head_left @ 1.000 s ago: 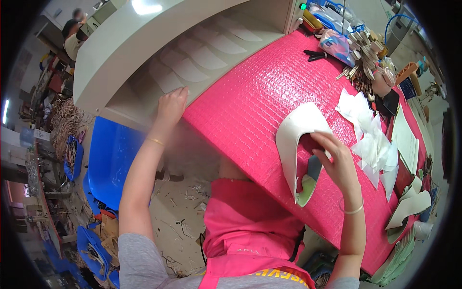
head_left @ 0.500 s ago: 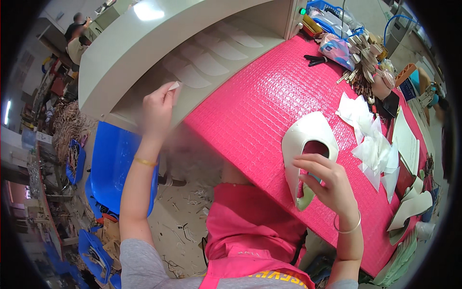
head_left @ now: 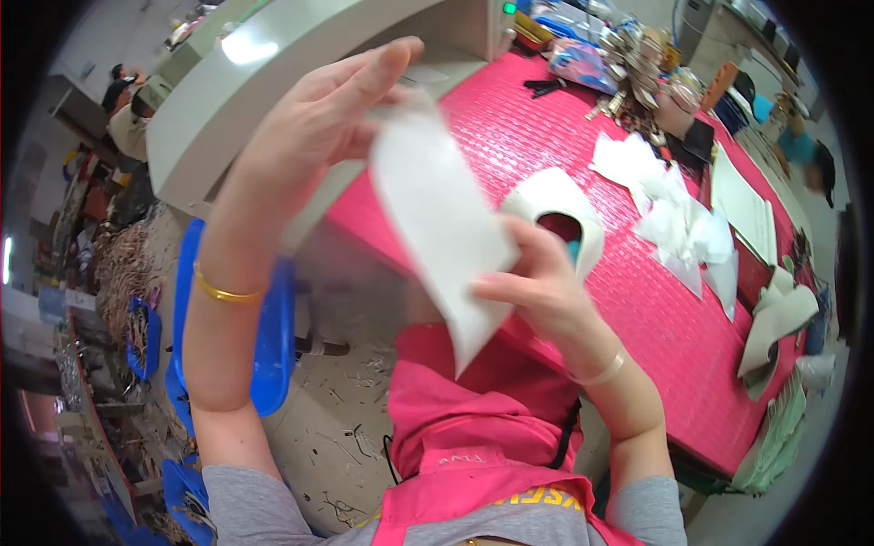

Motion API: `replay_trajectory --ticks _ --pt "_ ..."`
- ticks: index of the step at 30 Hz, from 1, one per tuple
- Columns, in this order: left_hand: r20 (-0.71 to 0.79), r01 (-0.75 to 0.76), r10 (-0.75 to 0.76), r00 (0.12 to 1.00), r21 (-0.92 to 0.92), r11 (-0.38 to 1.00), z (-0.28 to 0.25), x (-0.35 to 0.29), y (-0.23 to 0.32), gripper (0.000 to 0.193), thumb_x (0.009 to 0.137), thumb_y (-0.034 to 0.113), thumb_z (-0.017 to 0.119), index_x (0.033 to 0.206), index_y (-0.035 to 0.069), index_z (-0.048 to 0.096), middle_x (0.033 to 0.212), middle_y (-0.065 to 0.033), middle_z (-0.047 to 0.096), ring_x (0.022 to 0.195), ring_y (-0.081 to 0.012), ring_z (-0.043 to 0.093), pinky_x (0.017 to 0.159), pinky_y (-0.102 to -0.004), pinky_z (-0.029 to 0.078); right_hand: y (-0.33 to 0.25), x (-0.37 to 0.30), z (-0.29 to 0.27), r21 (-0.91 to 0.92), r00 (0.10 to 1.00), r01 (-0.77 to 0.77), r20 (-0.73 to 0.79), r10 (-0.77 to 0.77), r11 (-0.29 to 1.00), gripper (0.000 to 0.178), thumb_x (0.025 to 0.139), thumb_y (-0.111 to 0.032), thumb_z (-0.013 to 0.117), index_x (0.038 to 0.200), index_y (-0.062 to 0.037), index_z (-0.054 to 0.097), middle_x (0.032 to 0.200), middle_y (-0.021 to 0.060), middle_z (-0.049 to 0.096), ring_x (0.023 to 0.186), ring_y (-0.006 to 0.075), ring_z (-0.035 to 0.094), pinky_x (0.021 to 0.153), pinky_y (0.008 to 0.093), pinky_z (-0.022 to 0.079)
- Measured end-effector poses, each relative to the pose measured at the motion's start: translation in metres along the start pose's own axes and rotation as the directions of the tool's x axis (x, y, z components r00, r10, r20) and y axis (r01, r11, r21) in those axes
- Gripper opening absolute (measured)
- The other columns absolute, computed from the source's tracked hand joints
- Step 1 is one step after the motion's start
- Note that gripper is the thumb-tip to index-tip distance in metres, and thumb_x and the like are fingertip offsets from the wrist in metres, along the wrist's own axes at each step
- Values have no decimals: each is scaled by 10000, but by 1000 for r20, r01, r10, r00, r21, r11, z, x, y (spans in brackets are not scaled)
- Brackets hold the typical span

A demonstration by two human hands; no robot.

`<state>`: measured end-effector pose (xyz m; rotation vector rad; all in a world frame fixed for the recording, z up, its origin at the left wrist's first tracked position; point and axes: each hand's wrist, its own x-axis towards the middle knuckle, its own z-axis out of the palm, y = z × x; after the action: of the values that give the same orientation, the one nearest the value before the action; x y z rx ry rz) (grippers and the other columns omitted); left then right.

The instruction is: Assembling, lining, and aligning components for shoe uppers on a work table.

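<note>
A thin, curved white sheet [head_left: 437, 205] hangs between my hands, blurred by motion, its pointed lower end over my pink apron. My right hand [head_left: 542, 278] pinches its right edge between thumb and fingers. At the sheet's upper end is my left hand [head_left: 332, 114], one finger stretched out and the others against the sheet; their grip is partly hidden. Behind my right hand, a white shoe upper [head_left: 546, 189] with a dark opening lies on the pink quilted table cover [head_left: 473, 118].
A pale machine housing [head_left: 228, 100] with an open slot stands at the table's left. Crumpled white sheets [head_left: 669, 209], a tool bundle [head_left: 637, 68] and a bagged item [head_left: 583, 65] lie on the table. A blue plastic chair [head_left: 278, 337] is left below; people stand farther off.
My left hand has moved right and up from the machine slot, and the white sheet is now before me. My right hand has left the shoe upper and pinches the sheet. The view has shifted.
</note>
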<state>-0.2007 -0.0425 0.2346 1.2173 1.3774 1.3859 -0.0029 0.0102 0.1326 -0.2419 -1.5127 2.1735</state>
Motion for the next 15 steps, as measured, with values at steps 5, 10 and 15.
replay_trajectory --ticks 5,10,15 --pt "535 -531 134 834 713 458 105 -13 -96 439 687 363 671 849 -35 582 829 -170 531 888 -289 493 853 -375 392 -32 -117 -73 35 758 399 -574 -308 916 535 805 -90 567 1263 29 317 1163 154 496 1001 209 554 772 286 508" --pt "678 -541 -193 710 699 467 147 -15 -134 366 742 348 614 670 -11 617 619 -158 573 637 -316 578 819 -403 416 -38 -145 -86 -163 606 456 -664 -439 875 448 846 -77 534 1249 13 360 1116 107 543 1000 177 550 837 289 463" --pt "443 70 -176 879 246 967 137 -4 -100 305 892 215 485 996 -52 591 838 -70 643 795 -119 585 773 -273 438 -24 -119 -68 -468 512 432 -577 -637 771 410 841 -26 541 1227 16 407 1132 93 543 1009 134 530 865 269 423"
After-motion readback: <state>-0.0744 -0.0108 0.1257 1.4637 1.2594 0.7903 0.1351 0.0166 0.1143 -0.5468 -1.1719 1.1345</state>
